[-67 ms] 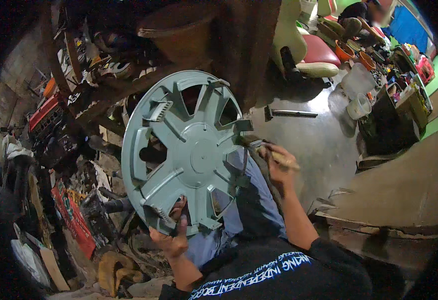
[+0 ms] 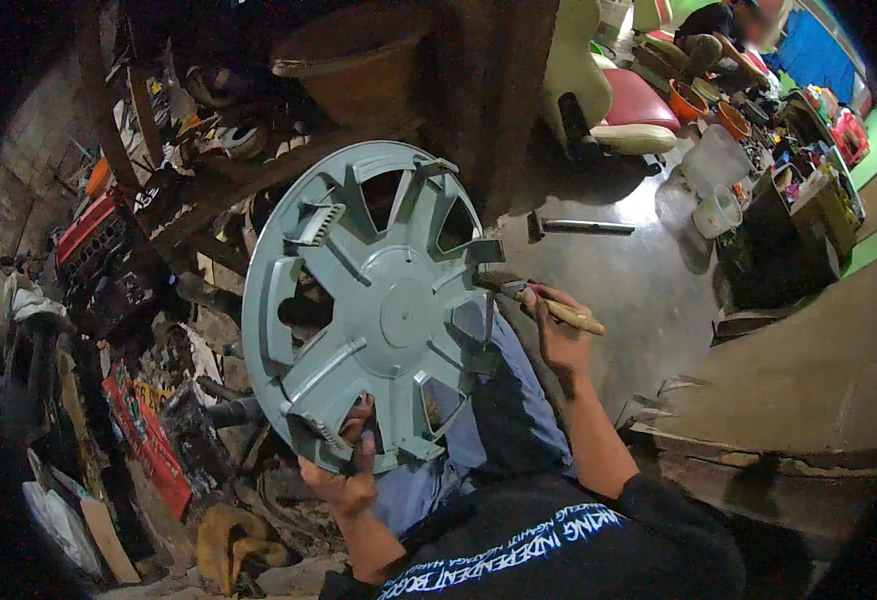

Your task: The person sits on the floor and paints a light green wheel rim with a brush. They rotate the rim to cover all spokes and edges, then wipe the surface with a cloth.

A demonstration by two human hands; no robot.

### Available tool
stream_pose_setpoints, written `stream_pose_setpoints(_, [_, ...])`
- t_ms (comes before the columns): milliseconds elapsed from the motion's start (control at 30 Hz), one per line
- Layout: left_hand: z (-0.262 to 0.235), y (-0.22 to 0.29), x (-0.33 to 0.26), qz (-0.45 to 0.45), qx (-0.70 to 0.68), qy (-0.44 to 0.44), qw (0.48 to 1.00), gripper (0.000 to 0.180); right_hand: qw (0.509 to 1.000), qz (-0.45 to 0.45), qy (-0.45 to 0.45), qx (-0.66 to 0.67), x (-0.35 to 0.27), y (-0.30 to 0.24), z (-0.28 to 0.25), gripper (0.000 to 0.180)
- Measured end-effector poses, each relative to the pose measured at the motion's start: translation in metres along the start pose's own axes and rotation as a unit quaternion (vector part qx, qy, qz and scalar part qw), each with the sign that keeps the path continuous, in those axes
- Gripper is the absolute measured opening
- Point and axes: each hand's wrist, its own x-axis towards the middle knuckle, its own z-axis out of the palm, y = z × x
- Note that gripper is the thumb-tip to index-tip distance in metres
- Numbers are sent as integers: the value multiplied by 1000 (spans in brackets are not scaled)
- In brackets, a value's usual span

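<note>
A grey-green wheel cover [image 2: 396,312] stands tilted over my lap, its ribbed and clipped inner side facing me. My left hand [image 2: 347,482] is closed on its lower rim, thumb in front and some fingers showing through an opening. In my right hand [image 2: 562,345] is a paintbrush [image 2: 571,315] with a pale wooden handle and a metal ferrule. Its dark bristles reach the right edge of the wheel cover, beside a clip; whether they touch it I cannot tell.
Piled machine parts and scrap, with a red panel [image 2: 149,440], crowd the left. A brown tub [image 2: 354,65] sits at the top. On the floor to the right lies a metal bar [image 2: 589,227], near a white bucket [image 2: 718,212]. Another person [image 2: 714,40] sits at the far right.
The paintbrush has turned slightly in my right hand, its handle end now a little lower and farther right. My left hand and the wheel cover stay almost still.
</note>
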Motion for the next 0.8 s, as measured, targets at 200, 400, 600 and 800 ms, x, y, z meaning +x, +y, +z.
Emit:
stream_pose_setpoints(200, [-3,6,-4,-55,-107,38,992,35,970,-161,-139,-120,-10,-38,18,15])
stream_pose_setpoints(400, [-11,40,7,-187,-130,109,968,27,999,39,7,27,12,-18,8,16])
stream_pose_setpoints(600, [-25,17,-9,-107,-146,102,978,33,971,-185,-99,-114,-9,-51,17,15])
stream_pose_setpoints(800, [-2,44,11,-153,-174,119,965,52,955,-254,-109,-111,3,-44,15,10])
